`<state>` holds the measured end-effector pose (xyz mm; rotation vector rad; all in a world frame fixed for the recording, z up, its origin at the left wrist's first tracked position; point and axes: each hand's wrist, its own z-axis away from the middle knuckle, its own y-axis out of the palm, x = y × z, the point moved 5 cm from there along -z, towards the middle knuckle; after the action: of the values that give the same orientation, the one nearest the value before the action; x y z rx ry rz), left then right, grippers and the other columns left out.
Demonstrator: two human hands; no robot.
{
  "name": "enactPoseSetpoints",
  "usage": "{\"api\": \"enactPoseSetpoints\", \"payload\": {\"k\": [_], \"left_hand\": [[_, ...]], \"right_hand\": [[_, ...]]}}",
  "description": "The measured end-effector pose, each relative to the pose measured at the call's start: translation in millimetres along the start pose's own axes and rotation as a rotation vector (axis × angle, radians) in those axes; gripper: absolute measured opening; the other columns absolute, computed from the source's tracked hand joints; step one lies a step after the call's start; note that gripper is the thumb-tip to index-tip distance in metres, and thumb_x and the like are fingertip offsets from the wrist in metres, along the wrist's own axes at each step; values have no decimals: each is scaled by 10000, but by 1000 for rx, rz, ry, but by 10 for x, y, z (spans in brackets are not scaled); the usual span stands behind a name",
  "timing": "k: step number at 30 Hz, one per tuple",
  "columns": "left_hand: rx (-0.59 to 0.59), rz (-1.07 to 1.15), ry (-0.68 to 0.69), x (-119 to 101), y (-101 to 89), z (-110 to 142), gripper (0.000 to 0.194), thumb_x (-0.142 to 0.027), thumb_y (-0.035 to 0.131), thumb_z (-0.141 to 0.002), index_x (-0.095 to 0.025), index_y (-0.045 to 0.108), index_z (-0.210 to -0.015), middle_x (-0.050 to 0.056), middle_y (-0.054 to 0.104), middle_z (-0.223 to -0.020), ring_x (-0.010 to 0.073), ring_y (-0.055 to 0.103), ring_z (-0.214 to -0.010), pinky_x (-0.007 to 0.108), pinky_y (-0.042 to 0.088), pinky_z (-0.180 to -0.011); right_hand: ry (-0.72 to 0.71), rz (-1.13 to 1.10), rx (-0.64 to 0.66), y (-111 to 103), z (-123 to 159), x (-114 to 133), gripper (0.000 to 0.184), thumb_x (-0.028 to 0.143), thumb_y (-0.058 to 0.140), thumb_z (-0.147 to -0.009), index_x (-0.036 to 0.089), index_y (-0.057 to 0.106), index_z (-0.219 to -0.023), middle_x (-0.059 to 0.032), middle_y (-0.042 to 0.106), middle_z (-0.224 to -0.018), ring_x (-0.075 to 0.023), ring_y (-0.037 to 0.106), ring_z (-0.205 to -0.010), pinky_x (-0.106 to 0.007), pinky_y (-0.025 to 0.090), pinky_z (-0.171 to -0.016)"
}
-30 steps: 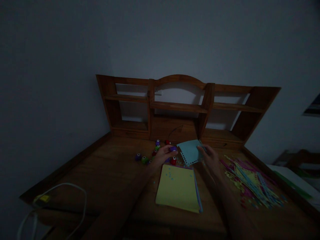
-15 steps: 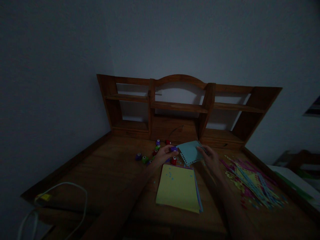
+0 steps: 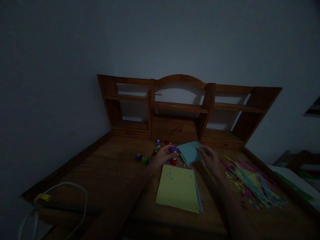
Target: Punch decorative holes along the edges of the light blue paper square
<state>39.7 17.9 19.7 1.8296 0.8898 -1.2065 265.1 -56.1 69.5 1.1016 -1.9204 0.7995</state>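
Note:
The scene is dim. My left hand is closed around a small purple paper punch held against the left edge of a light blue paper sheet. My right hand pinches the right side of that sheet and holds it tilted just above the wooden desk. A row of punched holes runs along the sheet's left edge. A red punch stands on the desk just below the sheet.
A stack of coloured paper with a yellow top sheet lies in front of my hands. Several small punches sit to the left. Punched paper strips are piled on the right. A wooden shelf unit stands behind, a white cable at the left.
The punch in my left hand has crept slightly along the blue sheet's edge; otherwise both hands and the sheet stay almost still.

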Motion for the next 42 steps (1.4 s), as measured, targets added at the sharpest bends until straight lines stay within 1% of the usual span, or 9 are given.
{"api": "enactPoseSetpoints", "payload": {"k": [8,12,14,18,22,27,34,37,42], "left_hand": [[-5,-17,-25,-42,-3,8,419,-358,824,-635,-156,683,-974,83,708,-955,193,650,-848,288,473,-766],[-3,-9,-22,-7,-20,-14,438,-357,834,-621,-155,689,-982,84,712,-960,193,655,-838,296,477,-772],[0,-14,-29,20,-25,-24,435,-359,831,-627,-155,690,-985,83,713,-959,191,657,-834,297,483,-772],[-35,26,-51,61,-46,-40,445,-395,826,-629,-147,685,-971,80,713,-958,185,664,-817,313,497,-802],[-50,91,-81,60,-52,-33,442,-436,804,-652,-139,687,-958,86,713,-961,195,673,-807,354,506,-836],[-69,76,-86,43,-73,-17,409,-439,779,-688,-132,699,-946,105,713,-955,214,672,-826,356,506,-836],[-85,72,-115,98,-79,-55,432,-446,818,-623,-132,704,-897,92,720,-914,191,671,-756,340,519,-786],[-103,77,-126,91,-71,-51,439,-445,828,-605,-131,702,-884,91,719,-910,188,670,-750,346,517,-800],[-108,92,-119,89,-65,-35,448,-440,823,-617,-131,696,-915,101,712,-934,190,671,-770,355,510,-821]], "right_hand": [[18,-14,18,-11,1,-9,322,498,707,-721,202,730,-846,-44,704,-846,-211,600,-773,-283,440,-676],[48,-6,58,28,6,-48,349,512,701,-726,193,727,-866,-47,701,-845,-202,596,-745,-276,440,-647],[81,-15,55,46,19,-61,377,530,703,-716,184,721,-866,-48,699,-815,-195,591,-704,-271,437,-612],[126,-16,79,76,38,-109,435,565,681,-724,166,707,-895,-55,695,-781,-193,591,-667,-270,436,-574],[101,18,80,64,18,-201,462,586,670,-724,163,706,-907,-61,700,-815,-193,596,-669,-272,440,-573],[106,9,102,79,12,-263,470,590,667,-723,160,705,-910,-66,698,-806,-190,594,-651,-269,441,-557],[98,44,132,126,34,-269,448,578,655,-745,161,699,-903,-51,685,-783,-180,589,-647,-256,433,-552],[97,41,126,129,29,-295,470,596,637,-746,159,698,-908,-49,677,-758,-176,578,-627,-253,430,-538],[89,42,139,133,18,-315,474,596,646,-731,158,708,-901,-61,685,-784,-181,586,-637,-260,438,-546]]}}
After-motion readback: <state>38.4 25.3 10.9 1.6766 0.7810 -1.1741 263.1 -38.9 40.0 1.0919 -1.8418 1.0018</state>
